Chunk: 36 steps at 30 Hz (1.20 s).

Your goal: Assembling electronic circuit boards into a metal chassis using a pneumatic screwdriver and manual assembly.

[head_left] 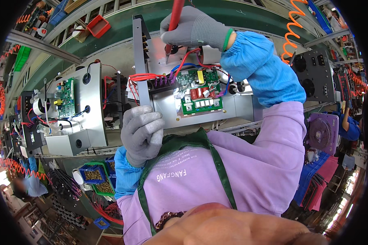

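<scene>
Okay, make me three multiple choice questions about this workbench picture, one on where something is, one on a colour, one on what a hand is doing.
1. Where does the green circuit board sit?
A. Inside the open metal chassis
B. In the red bin
C. On the purple fan

2. What colour is the tool in the right hand?
A. Blue
B. Red
C. Yellow

3. What is the left hand doing?
A. Hanging free
B. Holding a screw box
C. Gripping the chassis edge

Answers: 1 A, the board lies among wires within the chassis. 2 B, its handle is red. 3 C, the gloved fingers wrap the near left edge.
</scene>
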Tool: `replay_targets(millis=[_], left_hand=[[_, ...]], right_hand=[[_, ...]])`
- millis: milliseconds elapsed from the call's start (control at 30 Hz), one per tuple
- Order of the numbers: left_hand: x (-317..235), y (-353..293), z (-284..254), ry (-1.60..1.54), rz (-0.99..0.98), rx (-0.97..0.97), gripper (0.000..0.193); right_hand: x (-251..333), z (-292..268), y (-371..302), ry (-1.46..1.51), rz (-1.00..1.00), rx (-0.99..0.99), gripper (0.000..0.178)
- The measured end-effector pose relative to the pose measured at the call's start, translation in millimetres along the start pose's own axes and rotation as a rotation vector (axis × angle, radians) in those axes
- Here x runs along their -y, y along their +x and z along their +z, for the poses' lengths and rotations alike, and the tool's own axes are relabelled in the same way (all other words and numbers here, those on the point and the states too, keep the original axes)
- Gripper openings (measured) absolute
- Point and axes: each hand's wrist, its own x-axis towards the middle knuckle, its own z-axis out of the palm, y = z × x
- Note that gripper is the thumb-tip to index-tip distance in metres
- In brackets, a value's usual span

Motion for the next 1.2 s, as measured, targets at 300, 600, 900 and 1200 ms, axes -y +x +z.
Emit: replay_targets(millis=[300, 600, 900, 1200], left_hand=[[1, -1, 1, -0.012, -0.002, -0.011, 0.016], [2, -1, 1, 0.000, 0.005, 0.005, 0.017], [1, 0, 1, 0.000, 0.013, 0.005, 0.018], [2, -2, 2, -0.018, 0.004, -0.021, 0.018]], right_hand=[[-3, -5, 4, -0.156, 0.049, 0.039, 0.036], [-2, 2, 2, 0.167, 0.002, 0.045, 0.033], [-19, 7, 3, 0.029, -0.042, -0.019, 0.041], [1, -6, -1, -0.220, 0.064, 0.037, 0.044]])
